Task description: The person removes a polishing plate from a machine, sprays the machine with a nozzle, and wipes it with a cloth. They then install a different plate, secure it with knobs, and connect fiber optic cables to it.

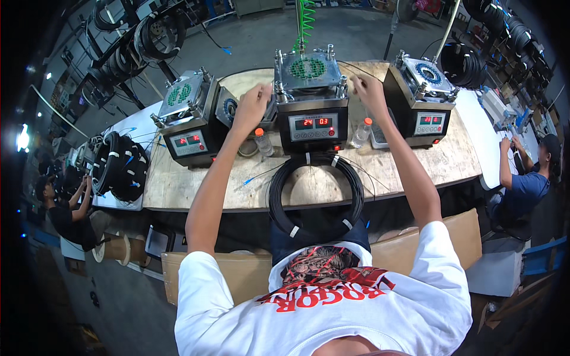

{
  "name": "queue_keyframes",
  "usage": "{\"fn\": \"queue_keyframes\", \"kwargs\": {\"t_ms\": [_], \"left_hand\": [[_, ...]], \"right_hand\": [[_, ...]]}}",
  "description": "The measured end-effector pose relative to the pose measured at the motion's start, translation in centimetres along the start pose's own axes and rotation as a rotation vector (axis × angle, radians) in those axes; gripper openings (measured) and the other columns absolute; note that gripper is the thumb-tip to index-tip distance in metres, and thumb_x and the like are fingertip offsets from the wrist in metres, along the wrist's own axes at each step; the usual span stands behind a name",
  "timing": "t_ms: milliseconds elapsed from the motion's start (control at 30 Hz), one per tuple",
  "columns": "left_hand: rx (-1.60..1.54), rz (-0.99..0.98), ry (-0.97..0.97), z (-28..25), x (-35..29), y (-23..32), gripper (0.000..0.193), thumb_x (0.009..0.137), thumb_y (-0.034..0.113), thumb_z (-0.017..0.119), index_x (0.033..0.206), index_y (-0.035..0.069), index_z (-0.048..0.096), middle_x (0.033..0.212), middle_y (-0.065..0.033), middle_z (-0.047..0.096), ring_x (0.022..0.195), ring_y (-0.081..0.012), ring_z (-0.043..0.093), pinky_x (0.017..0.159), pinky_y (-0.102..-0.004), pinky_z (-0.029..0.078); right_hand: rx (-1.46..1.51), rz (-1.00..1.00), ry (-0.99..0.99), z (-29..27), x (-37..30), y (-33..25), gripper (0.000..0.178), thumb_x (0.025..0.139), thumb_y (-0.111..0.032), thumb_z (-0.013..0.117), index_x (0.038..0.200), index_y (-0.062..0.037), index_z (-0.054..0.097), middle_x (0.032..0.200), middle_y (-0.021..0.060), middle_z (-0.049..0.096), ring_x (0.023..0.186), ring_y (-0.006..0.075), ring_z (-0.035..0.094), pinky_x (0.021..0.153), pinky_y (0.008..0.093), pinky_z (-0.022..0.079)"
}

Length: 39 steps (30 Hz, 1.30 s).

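In the middle of the wooden bench stands a black box-shaped machine (312,127) with red digits on its display and a metal plate on top. A round green fixture (307,68) sits in that plate. My left hand (254,105) is at the machine's left side, fingers curled together; what they hold, if anything, is hidden. Beyond its right side my right hand (370,94) has bent, closed fingers beside a thin black cable; I cannot tell whether it grips it. A coil of black cable (276,193) with white ties lies at the bench's front edge, before me.
Similar machines stand left (189,121) and right (423,98). Two clear bottles with orange caps (264,143) (361,135) flank the middle machine. More black coils (122,166) lie at left. One person (71,207) works at far left, another (528,178) at far right.
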<state>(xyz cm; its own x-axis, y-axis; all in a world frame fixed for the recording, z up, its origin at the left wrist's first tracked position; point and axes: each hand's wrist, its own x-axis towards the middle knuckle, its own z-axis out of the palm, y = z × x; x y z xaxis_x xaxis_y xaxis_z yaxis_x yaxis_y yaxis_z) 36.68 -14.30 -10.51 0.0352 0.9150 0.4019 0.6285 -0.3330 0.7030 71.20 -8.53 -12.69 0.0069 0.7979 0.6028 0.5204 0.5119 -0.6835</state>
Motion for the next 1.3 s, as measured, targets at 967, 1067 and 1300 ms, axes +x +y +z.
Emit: {"fn": "queue_keyframes", "kwargs": {"t_ms": [967,1067,1300], "left_hand": [[0.34,0.27,0.081,1.6,9.9,-3.5,0.042,0.09,0.029,0.068,0.076,-0.01,0.063,0.066,-0.0288,0.057,0.063,-0.044,0.059,0.06,-0.047,0.043],[0.252,0.098,0.09,1.7,10.4,-4.0,0.053,0.089,0.037,0.07,0.068,-0.01,0.058,0.057,-0.0256,0.051,0.054,-0.0377,0.054,0.056,-0.0463,0.04],[0.094,-0.136,0.03,0.4,10.7,-5.3,0.052,0.09,0.041,0.07,0.071,-0.006,0.057,0.062,-0.0108,0.057,0.058,-0.0178,0.05,0.055,-0.0408,0.039]], "right_hand": [[0.618,0.342,-0.24,7.6,11.6,-8.5,0.023,0.092,-0.015,0.058,0.109,0.0003,0.06,0.074,0.0068,0.067,0.058,0.0086,0.057,0.05,0.023,0.042],[0.414,0.18,-0.018,7.6,10.6,-5.8,0.02,0.091,-0.016,0.058,0.095,0.002,0.067,0.07,0.0124,0.067,0.056,0.0185,0.063,0.055,0.0304,0.049],[0.117,0.072,-0.002,7.3,8.4,-4.4,0.018,0.085,-0.011,0.061,0.095,0.0028,0.067,0.072,0.0171,0.066,0.069,0.0252,0.068,0.067,0.0365,0.051]]}}
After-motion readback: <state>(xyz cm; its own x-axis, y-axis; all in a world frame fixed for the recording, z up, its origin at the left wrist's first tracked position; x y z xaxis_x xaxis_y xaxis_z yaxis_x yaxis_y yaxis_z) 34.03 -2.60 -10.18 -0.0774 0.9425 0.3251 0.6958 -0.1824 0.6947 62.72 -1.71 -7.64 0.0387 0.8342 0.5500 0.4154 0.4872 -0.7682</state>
